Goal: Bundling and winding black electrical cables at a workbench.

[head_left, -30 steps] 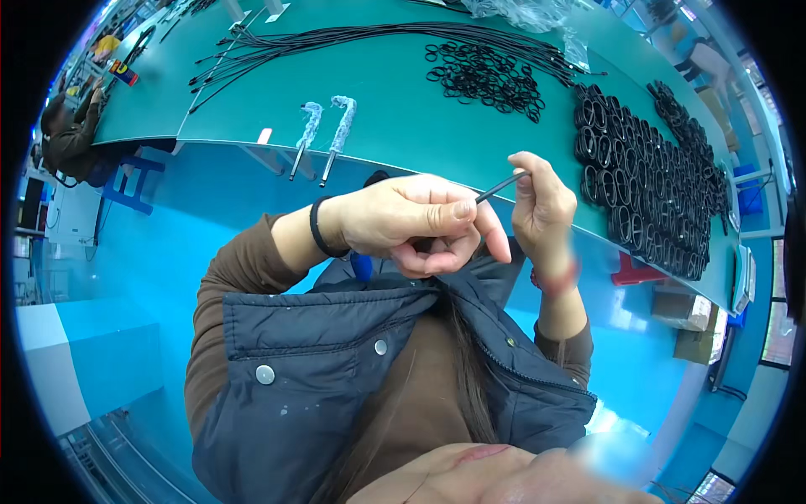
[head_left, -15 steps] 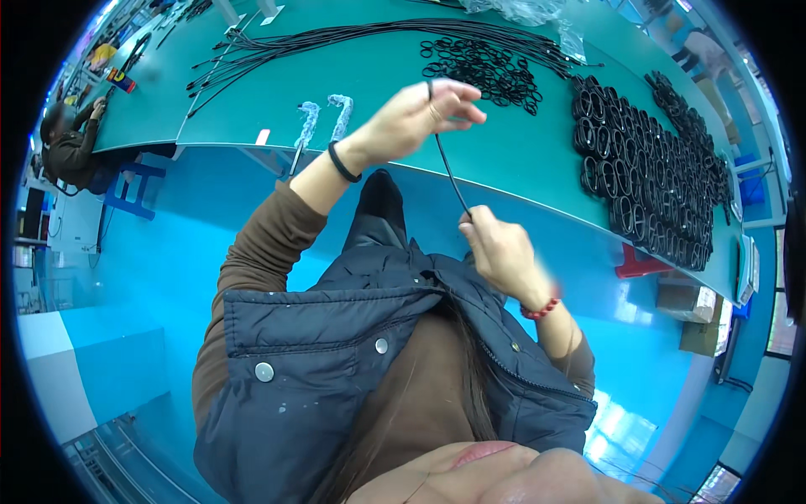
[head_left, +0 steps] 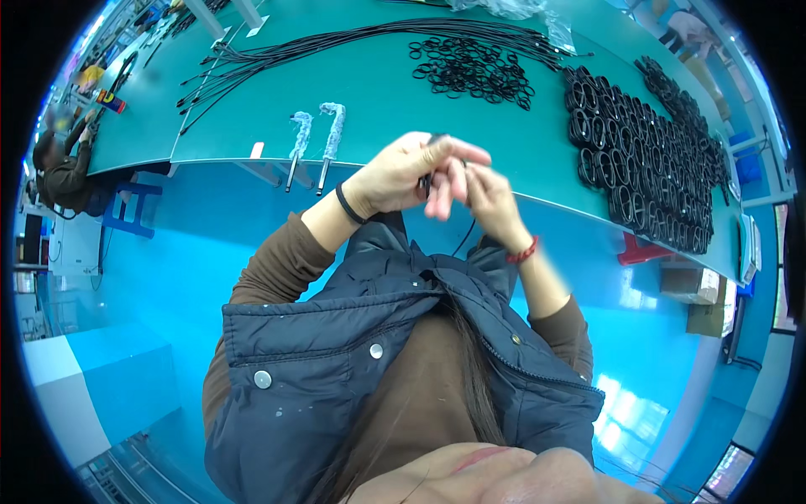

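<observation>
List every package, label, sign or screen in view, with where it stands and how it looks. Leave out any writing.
Cardboard box: on the floor at right, below the table edge; brown, rectangular.
Second cardboard box: just below the first; brown.
Clear plastic bag: at the far edge of the green table; crumpled, transparent.
White label: on the table's near edge, left of the two wrapped tools; small, rectangular.
No screen can be made out.

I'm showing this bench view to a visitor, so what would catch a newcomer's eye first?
First, the two hands meeting in the middle, left hand and right hand, working a thin black cable that hangs down between them. Next, the dense mass of coiled black cables along the right of the green table. A loose heap of small black rings lies farther back.
</observation>
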Motion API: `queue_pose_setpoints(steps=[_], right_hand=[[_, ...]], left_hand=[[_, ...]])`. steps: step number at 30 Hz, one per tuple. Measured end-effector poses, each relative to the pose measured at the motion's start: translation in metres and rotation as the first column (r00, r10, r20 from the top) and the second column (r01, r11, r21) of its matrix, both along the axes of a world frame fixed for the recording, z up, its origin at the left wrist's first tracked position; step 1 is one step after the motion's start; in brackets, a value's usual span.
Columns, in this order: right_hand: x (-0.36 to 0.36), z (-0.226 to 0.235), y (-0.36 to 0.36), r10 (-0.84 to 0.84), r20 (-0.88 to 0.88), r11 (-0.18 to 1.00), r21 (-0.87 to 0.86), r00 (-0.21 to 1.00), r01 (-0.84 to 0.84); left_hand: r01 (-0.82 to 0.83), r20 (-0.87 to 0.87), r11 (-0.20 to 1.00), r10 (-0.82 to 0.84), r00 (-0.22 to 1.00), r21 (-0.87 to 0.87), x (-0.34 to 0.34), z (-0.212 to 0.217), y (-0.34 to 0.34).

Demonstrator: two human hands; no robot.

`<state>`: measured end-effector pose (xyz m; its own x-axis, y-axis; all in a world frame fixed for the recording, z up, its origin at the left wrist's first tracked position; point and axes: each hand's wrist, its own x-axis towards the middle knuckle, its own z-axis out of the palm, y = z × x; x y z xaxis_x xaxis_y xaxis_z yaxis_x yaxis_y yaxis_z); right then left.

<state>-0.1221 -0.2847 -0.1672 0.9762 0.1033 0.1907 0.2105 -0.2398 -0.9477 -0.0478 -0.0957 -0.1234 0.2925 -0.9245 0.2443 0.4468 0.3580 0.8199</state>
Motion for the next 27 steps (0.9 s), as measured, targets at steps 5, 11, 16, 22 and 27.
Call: queue_pose_setpoints(steps=[5, 11, 16, 22, 27], right_hand=[[-0.049, 0.006, 0.013, 0.144, -0.029, 0.912, -0.384, 0.989, -0.144], [-0.015, 0.08, -0.005, 0.281, 0.286, 0.851, -0.516, 0.916, -0.099], [0.023, 0.062, -0.017, 0.17, 0.195, 0.975, -0.176, 0.966, -0.136], [0.012, -0.006, 0.001, 0.087, -0.141, 0.982, 0.177, 0.986, -0.061], [-0.031, -0.008, 0.005, 0.13, -0.137, 0.983, -0.112, 0.982, -0.146]], left_hand=[[-0.675, 0.017, 0.736, 0.675, 0.737, 0.036, 0.01, -0.002, -0.003], [-0.709, 0.527, 0.704, 0.593, 0.609, 0.028, 0.004, -0.026, -0.004], [-0.144, 0.211, 0.935, 0.077, 0.975, 0.323, -0.015, 0.004, 0.003], [-0.068, -0.08, 0.988, 0.079, 0.994, 0.137, 0.009, 0.008, 0.007], [-0.555, -0.101, 0.831, 0.556, 0.825, 0.038, 0.026, -0.001, 0.01]])
